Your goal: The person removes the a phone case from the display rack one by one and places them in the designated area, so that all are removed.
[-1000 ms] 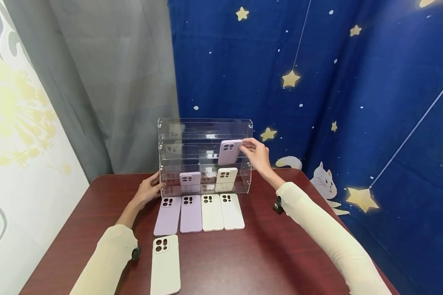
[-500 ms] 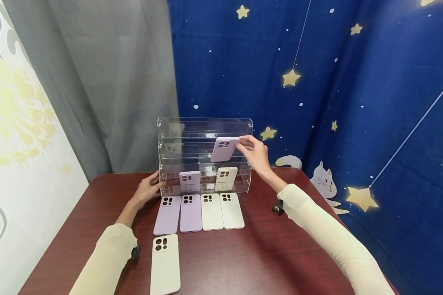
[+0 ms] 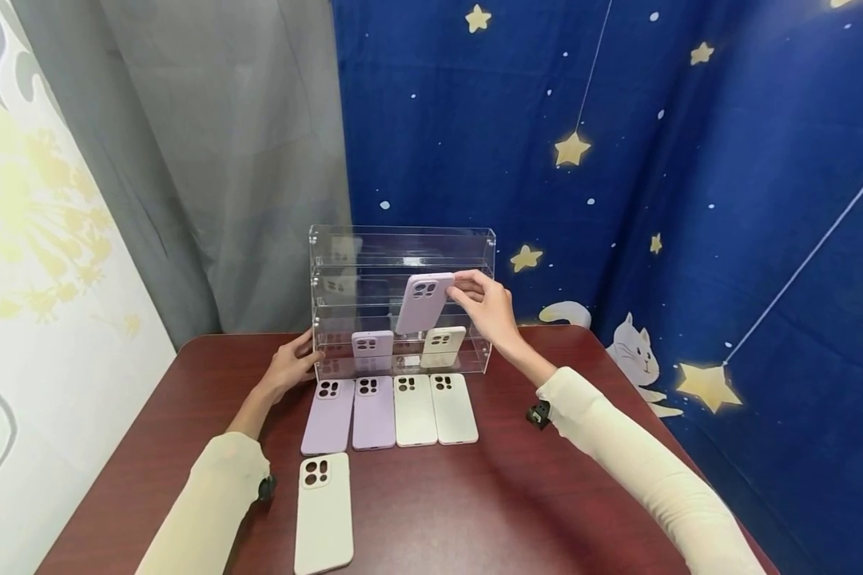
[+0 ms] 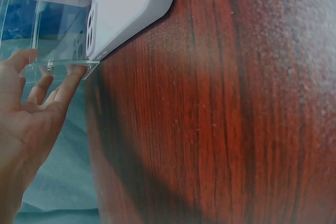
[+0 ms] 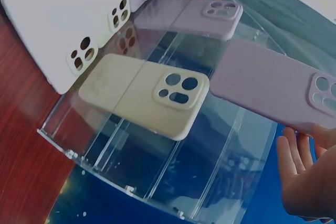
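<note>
My right hand pinches a lilac phone case by its upper right edge, in front of the middle tiers of a clear acrylic display stand. The right wrist view shows this case tilted, camera end toward the fingers. My left hand holds the stand's left side panel near the bottom, its fingers and thumb at the panel in the left wrist view. On the lowest tier, another lilac case leans at left and a cream case at right.
Before the stand lie two lilac cases and two whitish cases in a row on the dark red wooden table. One more cream case lies nearer. Curtains hang behind.
My right hand has carried the lilac case leftward along the stand, up a little at first and then lower. The left hand stays at the stand's side.
</note>
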### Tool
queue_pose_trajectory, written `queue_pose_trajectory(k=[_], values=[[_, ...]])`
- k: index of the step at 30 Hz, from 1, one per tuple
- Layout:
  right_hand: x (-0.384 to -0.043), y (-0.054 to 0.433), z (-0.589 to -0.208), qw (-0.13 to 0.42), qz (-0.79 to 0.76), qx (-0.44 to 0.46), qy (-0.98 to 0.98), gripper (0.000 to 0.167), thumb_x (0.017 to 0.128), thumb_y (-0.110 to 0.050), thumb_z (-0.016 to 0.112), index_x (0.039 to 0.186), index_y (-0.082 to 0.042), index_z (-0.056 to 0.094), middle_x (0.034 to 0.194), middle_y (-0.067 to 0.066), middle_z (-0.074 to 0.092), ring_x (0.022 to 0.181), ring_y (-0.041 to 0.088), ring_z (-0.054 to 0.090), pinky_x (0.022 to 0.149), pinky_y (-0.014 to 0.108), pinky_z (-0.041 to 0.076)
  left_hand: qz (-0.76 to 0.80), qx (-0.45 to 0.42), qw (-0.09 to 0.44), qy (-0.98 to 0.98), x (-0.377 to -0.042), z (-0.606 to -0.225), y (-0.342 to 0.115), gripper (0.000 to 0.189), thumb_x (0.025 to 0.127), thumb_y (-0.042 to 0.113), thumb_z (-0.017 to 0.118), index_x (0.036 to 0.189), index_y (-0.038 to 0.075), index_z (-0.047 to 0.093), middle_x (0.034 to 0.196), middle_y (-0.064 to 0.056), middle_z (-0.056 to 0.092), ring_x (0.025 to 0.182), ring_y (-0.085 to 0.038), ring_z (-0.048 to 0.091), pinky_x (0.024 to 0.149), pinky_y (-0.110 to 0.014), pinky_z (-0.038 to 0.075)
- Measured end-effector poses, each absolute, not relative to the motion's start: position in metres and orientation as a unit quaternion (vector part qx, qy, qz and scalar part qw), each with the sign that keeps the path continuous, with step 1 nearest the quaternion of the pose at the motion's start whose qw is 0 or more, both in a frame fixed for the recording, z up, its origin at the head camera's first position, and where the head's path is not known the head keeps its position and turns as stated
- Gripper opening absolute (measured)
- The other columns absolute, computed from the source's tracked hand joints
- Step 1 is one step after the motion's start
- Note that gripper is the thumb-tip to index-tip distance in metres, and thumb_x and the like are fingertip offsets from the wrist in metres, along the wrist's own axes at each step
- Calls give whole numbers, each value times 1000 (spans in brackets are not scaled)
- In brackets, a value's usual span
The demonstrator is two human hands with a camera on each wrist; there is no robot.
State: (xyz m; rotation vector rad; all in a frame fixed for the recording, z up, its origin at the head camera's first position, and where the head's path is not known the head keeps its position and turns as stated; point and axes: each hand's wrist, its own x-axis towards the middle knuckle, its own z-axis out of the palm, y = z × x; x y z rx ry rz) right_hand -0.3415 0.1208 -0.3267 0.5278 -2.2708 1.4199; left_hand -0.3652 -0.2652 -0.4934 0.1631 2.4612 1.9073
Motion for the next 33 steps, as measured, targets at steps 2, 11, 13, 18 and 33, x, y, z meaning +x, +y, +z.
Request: queue_pose_trajectory(k=[2,11,13,18,33], values=[[-340,118,-327,199,513,192,-812,26,95,-17,78,120,-8,73,111,11,78,101,23,76,90,35,63,613,51,12,789,-366,-494,-265,73,106,11,56,168,21,18,164,-25,31,137,-47,50,101,-57,54],[-333,108,-332,173,520,204,-811,27,95,-18,78,121,-9,73,110,10,78,99,22,77,87,33,63,601,38,9,798,-367,-496,-265,73,106,14,59,167,20,20,163,-24,36,135,-43,54,98,-52,56],[-331,107,-334,161,523,206,-812,27,96,-18,77,121,-9,73,109,9,79,98,22,77,85,31,63,602,37,9,798,-367,-496,-265,73,106,12,59,167,20,21,163,-24,36,134,-43,54,98,-52,56],[-324,102,-339,139,527,212,-811,27,96,-17,77,121,-9,74,104,9,79,94,24,78,80,33,64,597,43,7,801,-368,-494,-265,72,107,11,57,167,20,20,163,-25,35,134,-44,55,98,-52,57],[-314,90,-375,75,537,231,-808,39,97,-15,75,135,-11,69,99,12,80,82,24,78,77,41,66,599,45,7,800,-368,-495,-266,72,107,11,57,167,21,20,163,-25,35,135,-44,54,98,-53,56]])
